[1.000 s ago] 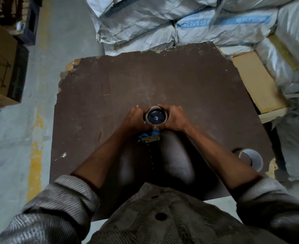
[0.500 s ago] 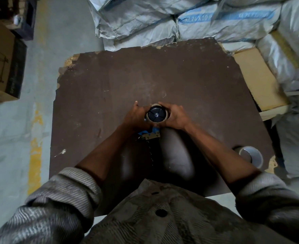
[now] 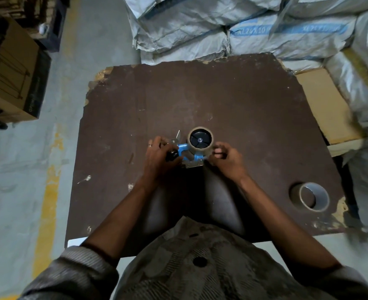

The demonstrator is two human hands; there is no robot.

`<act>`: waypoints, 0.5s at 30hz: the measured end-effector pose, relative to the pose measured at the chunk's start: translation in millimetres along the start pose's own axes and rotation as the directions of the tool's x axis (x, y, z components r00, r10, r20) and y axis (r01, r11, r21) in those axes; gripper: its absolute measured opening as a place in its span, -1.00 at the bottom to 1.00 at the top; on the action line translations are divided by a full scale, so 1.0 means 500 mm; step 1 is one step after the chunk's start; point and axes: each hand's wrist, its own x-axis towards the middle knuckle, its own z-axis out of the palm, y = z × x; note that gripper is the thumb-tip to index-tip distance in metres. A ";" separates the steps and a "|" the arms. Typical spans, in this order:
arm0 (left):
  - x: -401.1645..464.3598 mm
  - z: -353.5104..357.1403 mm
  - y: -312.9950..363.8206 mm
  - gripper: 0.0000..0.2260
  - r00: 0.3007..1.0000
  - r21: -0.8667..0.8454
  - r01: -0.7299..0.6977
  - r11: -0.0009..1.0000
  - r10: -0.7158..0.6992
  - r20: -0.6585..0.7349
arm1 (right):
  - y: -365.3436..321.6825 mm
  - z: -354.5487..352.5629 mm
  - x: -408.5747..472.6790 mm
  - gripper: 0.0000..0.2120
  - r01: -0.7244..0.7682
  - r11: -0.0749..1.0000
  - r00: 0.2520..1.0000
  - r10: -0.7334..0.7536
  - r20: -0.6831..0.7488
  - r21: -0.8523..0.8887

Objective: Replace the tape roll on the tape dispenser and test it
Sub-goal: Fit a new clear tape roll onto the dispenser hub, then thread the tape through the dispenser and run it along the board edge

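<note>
Brown, scuffed hardboard table top (image 3: 233,100) with chipped pale corners serves as the reference surface; all positions are given relative to it. Beyond its far edge lie stacked grey-white woven sacks (image 3: 222,24) with blue printed bands. Off its left side, on the grey concrete floor (image 3: 92,72), stands a tan cardboard carton (image 3: 7,74) with a black printed side; a worn yellow painted floor line (image 3: 48,187) runs along that same side. Against its right edge rests a flat tan cardboard slab (image 3: 324,105).

On the table top, near the right front corner, a spare roll of tape with a grey-lined core (image 3: 313,197) lies well apart from the work. Near the centre of the table top sits the blue metal-framed tape dispenser (image 3: 186,151), its black hub upward. A brown tape roll (image 3: 200,140) is seated around that hub. A silver metal plate shows at the dispenser's near edge, and a thin metal tab projects at its far left.

The left hand (image 3: 160,156), a ring on one finger, has its fingers curled round the dispenser's dark handle end. The right hand (image 3: 225,158) is just beside the roll's right side with fingers curled; whether it pinches a tape end cannot be determined. Striped grey sleeves and a patterned shirt front fill the near side of the table top.
</note>
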 end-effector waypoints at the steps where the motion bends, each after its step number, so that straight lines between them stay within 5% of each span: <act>1: 0.003 0.000 -0.001 -0.66 0.999 -0.010 0.005 1.000 -0.004 0.046 | 0.017 0.008 -0.013 -0.71 -0.028 1.000 1.000 0.027 0.011 0.011; 6: 0.042 -0.007 0.012 -0.46 0.977 0.072 -0.047 0.996 0.031 0.212 | 0.069 0.047 -0.056 -0.89 -0.115 0.990 0.991 0.109 0.074 0.084; 10: 0.062 0.004 0.022 -0.34 0.942 0.147 -0.029 0.989 -0.022 0.334 | 0.059 0.052 -0.068 -0.61 -0.172 0.977 0.978 0.153 0.144 0.125; 15: 0.072 0.014 0.040 -0.59 0.938 0.146 -0.008 0.989 -0.043 0.343 | 0.060 0.051 -0.069 -0.67 -0.202 0.969 0.956 0.163 0.243 0.145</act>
